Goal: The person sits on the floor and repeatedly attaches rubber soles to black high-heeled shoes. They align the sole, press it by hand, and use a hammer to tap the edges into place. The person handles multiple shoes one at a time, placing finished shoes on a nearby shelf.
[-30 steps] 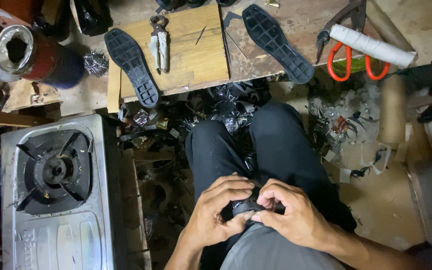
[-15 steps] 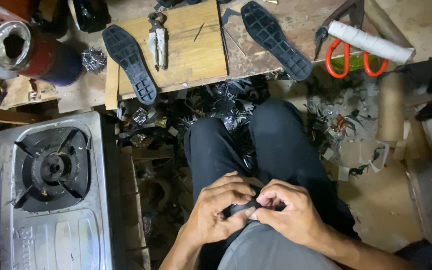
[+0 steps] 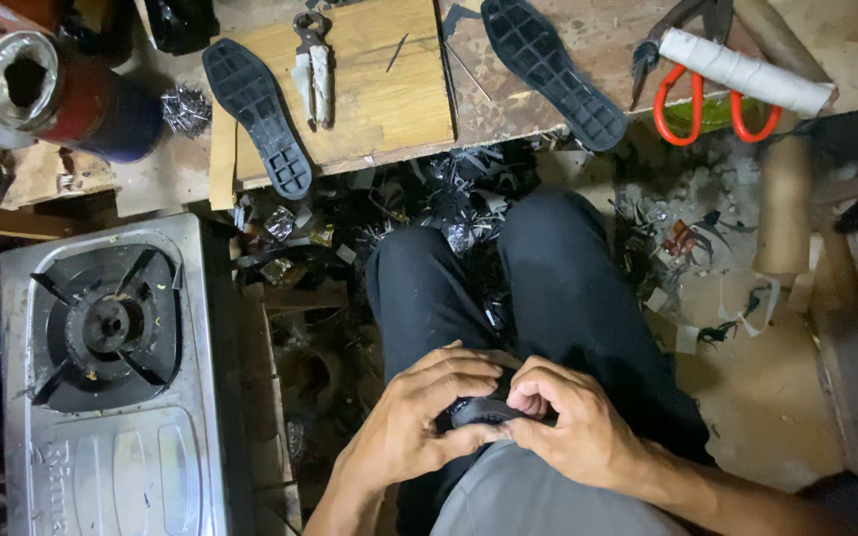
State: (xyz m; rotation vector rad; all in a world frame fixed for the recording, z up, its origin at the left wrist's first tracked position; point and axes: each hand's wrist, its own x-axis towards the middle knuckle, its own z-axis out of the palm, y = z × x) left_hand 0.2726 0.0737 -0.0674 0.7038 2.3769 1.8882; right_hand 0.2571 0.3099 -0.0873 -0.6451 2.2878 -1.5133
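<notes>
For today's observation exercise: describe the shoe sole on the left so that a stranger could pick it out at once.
Find the pale wooden board at the top of the workbench. The left sole lies slanted over its left edge, tread up, beside the metal pincers. Unlike the other black sole, it lies near the red and blue can.

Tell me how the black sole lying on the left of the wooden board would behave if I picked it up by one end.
The black sole looks thin and long, so it would probably flex or droop. Its moulded tread grid suggests a grippy rubber, unlikely to slip. It lies flat with one end overhanging the wooden board, so it should not roll and seems light.
</notes>
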